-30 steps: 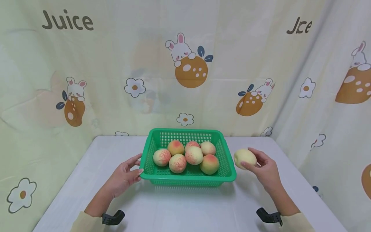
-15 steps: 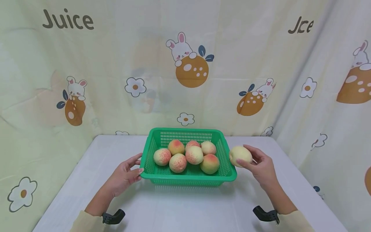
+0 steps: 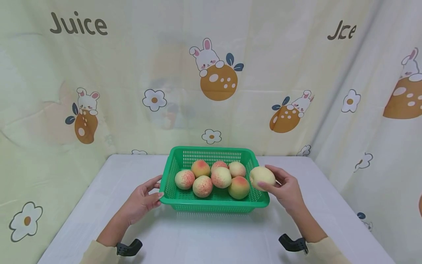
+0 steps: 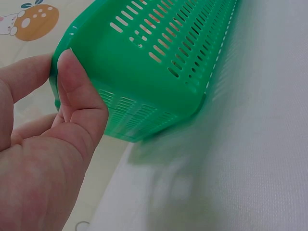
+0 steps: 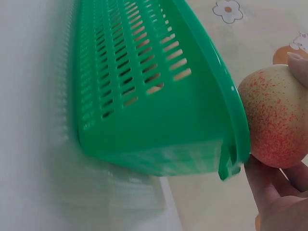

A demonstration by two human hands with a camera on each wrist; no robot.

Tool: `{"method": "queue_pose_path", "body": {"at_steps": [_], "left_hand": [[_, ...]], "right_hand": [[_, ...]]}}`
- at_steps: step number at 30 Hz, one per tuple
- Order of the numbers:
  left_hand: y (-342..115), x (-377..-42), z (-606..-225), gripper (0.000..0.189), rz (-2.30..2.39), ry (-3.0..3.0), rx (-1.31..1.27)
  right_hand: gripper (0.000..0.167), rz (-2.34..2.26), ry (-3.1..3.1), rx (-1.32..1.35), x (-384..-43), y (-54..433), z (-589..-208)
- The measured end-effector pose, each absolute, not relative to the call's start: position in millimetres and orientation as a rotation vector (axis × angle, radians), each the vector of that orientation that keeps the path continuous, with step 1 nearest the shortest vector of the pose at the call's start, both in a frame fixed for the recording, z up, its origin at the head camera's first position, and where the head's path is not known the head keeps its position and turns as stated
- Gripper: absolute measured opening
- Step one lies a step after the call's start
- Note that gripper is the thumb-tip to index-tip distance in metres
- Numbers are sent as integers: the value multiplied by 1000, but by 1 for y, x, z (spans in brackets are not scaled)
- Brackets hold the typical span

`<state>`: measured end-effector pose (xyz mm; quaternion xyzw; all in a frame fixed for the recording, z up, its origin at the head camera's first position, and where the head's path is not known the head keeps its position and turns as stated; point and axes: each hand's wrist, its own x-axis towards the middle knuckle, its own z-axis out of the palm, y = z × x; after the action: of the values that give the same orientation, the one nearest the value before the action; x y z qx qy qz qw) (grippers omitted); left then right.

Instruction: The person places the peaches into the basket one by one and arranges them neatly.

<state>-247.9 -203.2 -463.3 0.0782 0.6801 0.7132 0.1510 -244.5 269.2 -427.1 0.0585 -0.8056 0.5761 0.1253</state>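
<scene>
A green plastic basket [image 3: 211,202] stands on the table with several peaches [image 3: 202,186] inside. The left hand [image 3: 142,200] pinches the basket's left rim, its thumb on the near side, as the left wrist view also shows. Over the basket's right rim, the right hand [image 3: 286,189] holds a pale peach [image 3: 262,178] between thumb and fingers. In the right wrist view this peach [image 5: 275,115] shows red speckles on its underside and overlaps the rim's outer edge.
A white cloth covers the table [image 3: 211,238]. Behind it hangs a cream curtain [image 3: 132,66] printed with rabbits, fruit and flowers. A black strap sits on each wrist.
The right hand has carried the pale peach leftward, from beside the basket to over its right rim. The left hand and the basket have stayed in place.
</scene>
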Motion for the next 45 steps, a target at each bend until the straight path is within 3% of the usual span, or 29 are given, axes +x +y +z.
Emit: {"method": "queue_pose_path", "body": {"at_steps": [25,34,45], "left_hand": [[-203,-247,-464,75,2061,1929,245],[-203,-247,-464,75,2064,1928,203],[-203,-248,-465,75,2061,1933,207]], "right_hand": [[59,1673,-2474,272,-250,229,-422],[68,1748,-2491,314,-255,217,-421],[61,1750,-2589,352,-256,203,-420]]}}
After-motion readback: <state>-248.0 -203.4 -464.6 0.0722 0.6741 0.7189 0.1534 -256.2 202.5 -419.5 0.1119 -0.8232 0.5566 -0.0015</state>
